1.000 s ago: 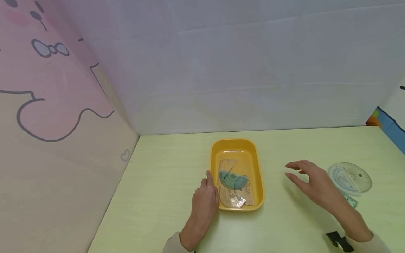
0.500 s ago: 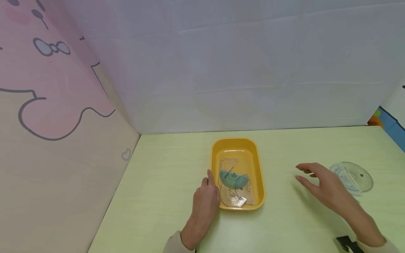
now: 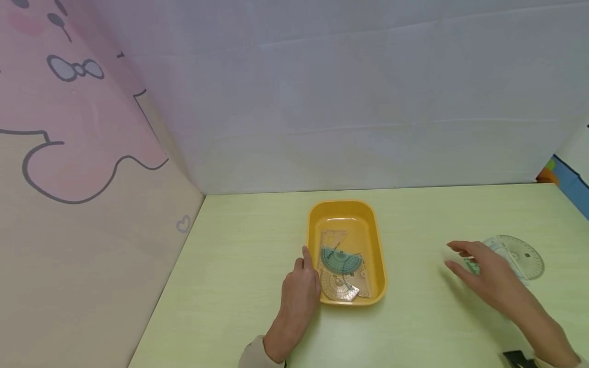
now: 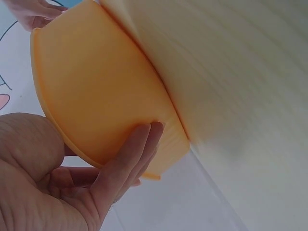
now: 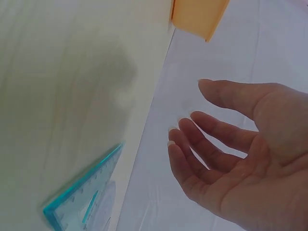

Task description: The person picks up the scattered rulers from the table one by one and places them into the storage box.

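Left hand [image 3: 299,291]: holds the tray [image 3: 345,210] by its left side — light, steady pressure should do.
Right hand [image 3: 497,280]: nothing gripped, thumb wide of bent fingers, near the protractor [image 3: 529,258].
Protractor: on the table [image 3: 239,245], right — probably best pinched by an edge.

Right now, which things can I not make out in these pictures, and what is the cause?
Head: outline of the green piece, partly covered by the right hand.
Head: markings on the teal protractor, too small.
Left wrist: inside of the tray, behind its own wall.
Right wrist: rest of the blue-edged piece, cut off by the bottom edge.
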`<state>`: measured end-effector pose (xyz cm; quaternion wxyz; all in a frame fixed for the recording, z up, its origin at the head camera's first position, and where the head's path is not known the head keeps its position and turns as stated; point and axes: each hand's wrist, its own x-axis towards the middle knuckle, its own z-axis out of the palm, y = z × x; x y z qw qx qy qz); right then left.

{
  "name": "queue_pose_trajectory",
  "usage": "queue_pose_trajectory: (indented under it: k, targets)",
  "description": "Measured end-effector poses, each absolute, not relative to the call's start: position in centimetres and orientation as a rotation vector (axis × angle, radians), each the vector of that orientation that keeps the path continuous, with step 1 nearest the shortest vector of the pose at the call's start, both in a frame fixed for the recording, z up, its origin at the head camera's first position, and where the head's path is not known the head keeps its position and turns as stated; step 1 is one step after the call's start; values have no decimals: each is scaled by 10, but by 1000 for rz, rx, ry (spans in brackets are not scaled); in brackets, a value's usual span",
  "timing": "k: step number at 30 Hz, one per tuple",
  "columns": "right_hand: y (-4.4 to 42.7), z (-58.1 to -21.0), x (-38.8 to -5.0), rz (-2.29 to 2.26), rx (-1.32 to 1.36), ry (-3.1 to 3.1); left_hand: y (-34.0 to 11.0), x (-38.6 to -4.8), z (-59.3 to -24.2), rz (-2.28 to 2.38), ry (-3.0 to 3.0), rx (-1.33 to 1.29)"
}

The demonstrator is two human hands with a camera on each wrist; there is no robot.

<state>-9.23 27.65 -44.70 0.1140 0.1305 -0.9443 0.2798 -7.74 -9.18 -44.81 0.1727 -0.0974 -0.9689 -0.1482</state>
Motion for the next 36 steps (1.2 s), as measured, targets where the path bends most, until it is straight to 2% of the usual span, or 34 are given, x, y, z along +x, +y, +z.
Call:
queue_pose_trajectory:
  k: [36]
  targets:
    - [329, -461, -69, 636, 75, -3093, -90, -77, -446, -427, -2776, -244]
